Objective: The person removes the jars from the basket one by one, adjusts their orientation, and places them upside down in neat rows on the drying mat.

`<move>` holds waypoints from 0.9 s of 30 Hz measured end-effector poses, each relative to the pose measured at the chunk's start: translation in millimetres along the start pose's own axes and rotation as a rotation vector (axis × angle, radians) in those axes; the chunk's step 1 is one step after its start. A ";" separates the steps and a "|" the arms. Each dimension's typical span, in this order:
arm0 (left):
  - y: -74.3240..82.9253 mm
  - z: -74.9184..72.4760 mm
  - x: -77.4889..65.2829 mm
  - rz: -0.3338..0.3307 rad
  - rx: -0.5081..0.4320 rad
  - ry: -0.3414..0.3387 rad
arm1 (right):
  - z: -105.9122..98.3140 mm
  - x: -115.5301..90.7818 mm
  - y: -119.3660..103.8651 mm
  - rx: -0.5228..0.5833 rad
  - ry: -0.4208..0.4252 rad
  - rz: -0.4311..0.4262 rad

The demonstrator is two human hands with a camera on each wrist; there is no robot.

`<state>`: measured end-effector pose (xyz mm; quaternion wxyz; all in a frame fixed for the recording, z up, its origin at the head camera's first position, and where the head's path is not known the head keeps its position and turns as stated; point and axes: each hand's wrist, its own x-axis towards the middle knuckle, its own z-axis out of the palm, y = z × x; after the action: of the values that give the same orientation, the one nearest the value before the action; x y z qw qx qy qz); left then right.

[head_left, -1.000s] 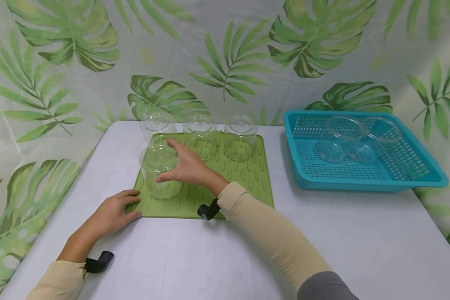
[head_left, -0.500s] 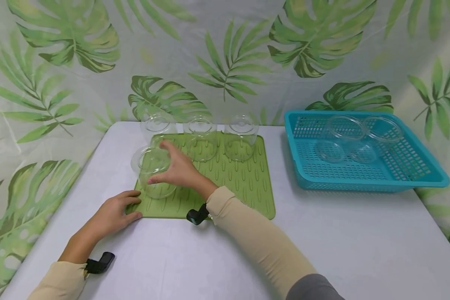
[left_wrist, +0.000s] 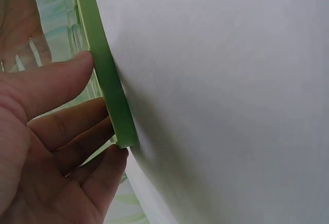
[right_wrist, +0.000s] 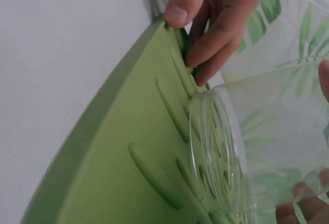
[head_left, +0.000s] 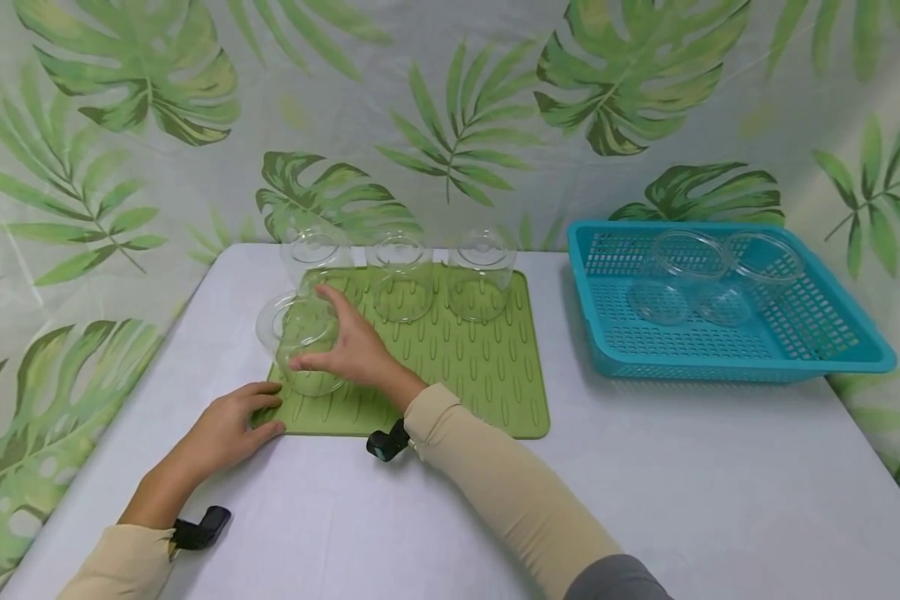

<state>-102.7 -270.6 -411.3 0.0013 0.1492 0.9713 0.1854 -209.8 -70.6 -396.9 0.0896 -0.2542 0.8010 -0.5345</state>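
Note:
My right hand (head_left: 354, 343) grips a clear cup (head_left: 309, 333) around its side, thumb toward me and fingers on the far side. The cup stands mouth down at the front left of a green ribbed drying mat (head_left: 465, 375). In the right wrist view its ridged rim (right_wrist: 211, 147) is right at the mat's ribs. My left hand (head_left: 221, 429) rests at the mat's front left corner, its thumb (left_wrist: 67, 82) touching the front edge and its fingers along the left edge. Behind the held cup, three more clear cups (head_left: 480, 279) stand in a row on the mat, also mouth down.
A blue perforated basket (head_left: 720, 371) sits on the right of the white table (head_left: 720, 483), with two clear cups (head_left: 690, 258) in it. A leaf-print cloth (head_left: 457, 100) hangs behind the table.
My right hand has moved left with the cup, toward the mat's left edge, in a small shift that slows in the last half second. The left hand stays at the mat's corner.

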 end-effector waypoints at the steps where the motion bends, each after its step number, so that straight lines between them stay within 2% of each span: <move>1: 0.3 -0.1 0.4 0.002 0.002 0.001 | 0.3 -0.3 0.2 0.005 0.004 -0.004; 7: 2.6 -0.6 0.9 -0.005 0.009 -0.007 | 0.0 -1.0 1.5 0.032 -0.013 -0.024; 13: 3.9 2.3 1.1 -0.018 0.006 -0.003 | -2.4 -3.4 1.3 0.026 -0.040 0.012; 18: 6.4 8.6 4.0 -0.005 0.013 -0.008 | -25.2 -15.4 -2.9 -0.090 -0.069 0.022; 23: 7.3 7.7 2.4 0.017 0.014 0.004 | -62.2 -34.6 -14.3 -0.269 -0.107 -0.088; 27: 5.4 5.3 -0.4 0.012 0.015 0.014 | -83.1 -48.4 -20.0 -0.385 -0.136 -0.169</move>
<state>-100.4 -264.0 -414.3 -0.0078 0.1537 0.9717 0.1792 -196.6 15.1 -350.7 0.0479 -0.3683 0.8564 -0.3588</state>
